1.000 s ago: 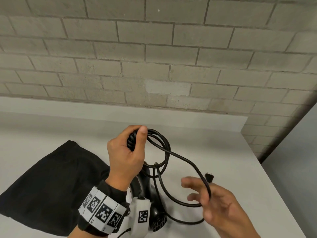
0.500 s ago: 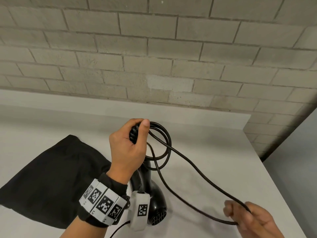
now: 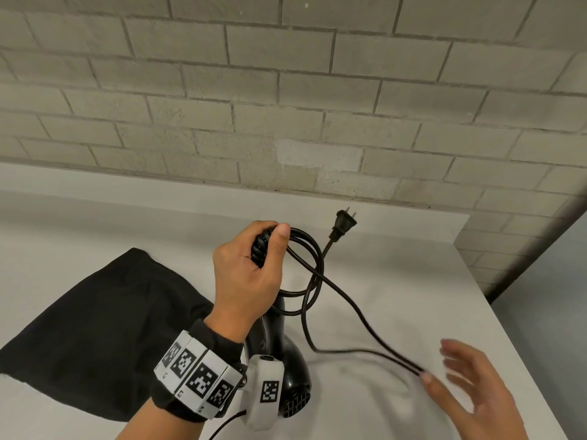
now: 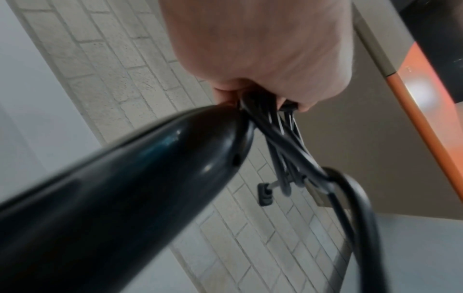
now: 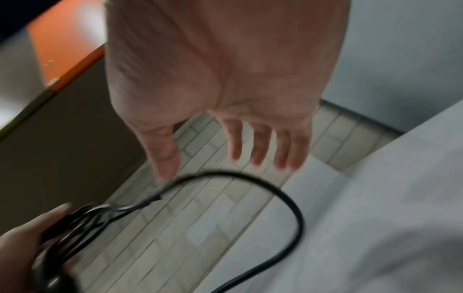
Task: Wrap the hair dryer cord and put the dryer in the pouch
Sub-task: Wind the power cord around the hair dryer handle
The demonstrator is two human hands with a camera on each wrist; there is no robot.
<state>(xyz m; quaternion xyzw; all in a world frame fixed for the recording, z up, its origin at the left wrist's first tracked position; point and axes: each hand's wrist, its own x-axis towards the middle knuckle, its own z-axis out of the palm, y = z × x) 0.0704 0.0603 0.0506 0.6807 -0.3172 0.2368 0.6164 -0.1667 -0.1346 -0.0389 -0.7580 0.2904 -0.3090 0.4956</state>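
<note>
My left hand [image 3: 254, 268] grips the end of the black hair dryer's [image 3: 287, 357] handle, thumb pressing several coils of the black cord [image 3: 309, 268] against it. The dryer hangs nozzle down over the table. In the left wrist view the fist [image 4: 263, 49] closes over the cord bundle beside the glossy handle [image 4: 125, 188]. The plug [image 3: 344, 220] sticks up in the air behind the coils. A long doubled loop of cord [image 3: 365, 319] runs down right to my right hand [image 3: 467, 385], whose fingers are spread; the loop's end lies at a fingertip. The black pouch [image 3: 95, 328] lies flat at left.
The white table [image 3: 397, 281] meets a grey brick wall [image 3: 286, 106] at the back, with its right edge near my right hand. In the right wrist view the cord loop [image 5: 275, 188] arcs below the spread fingers [image 5: 260, 146].
My right hand drew a cord loop down to the right, then spread its fingers. The plug left the table and now stands up behind the coils. The left hand kept its grip.
</note>
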